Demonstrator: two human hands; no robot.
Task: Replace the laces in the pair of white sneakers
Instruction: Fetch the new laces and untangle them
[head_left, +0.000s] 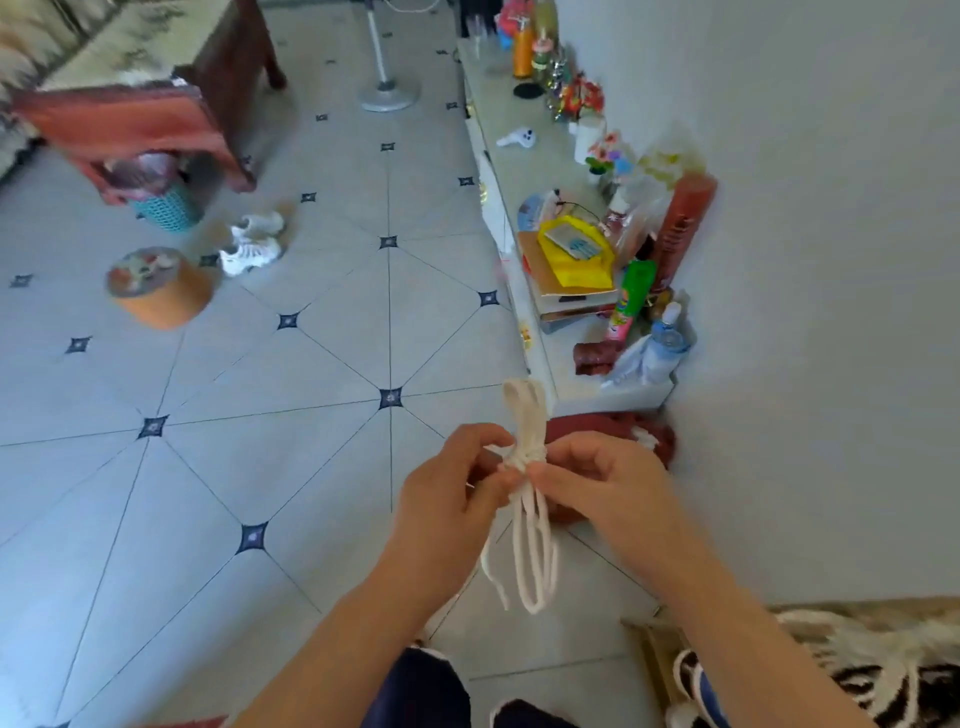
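A bundle of white laces (527, 457), looped and wound tight at its middle, hangs between both hands in front of me. My left hand (452, 483) pinches the wound middle from the left. My right hand (597, 483) pinches it from the right. Loops stick up above my fingers and longer loops with loose ends dangle below. The pair of white sneakers (252, 244) lies far off on the tiled floor at the left, beside an orange stool (158, 288).
A low white shelf (524, 171) along the right wall is crowded with bottles, boxes and a yellow bag. A dark red cloth (613, 431) lies on the floor behind my hands. A fan stand (387, 93), a wooden bench and a teal basket (166, 208) stand further back.
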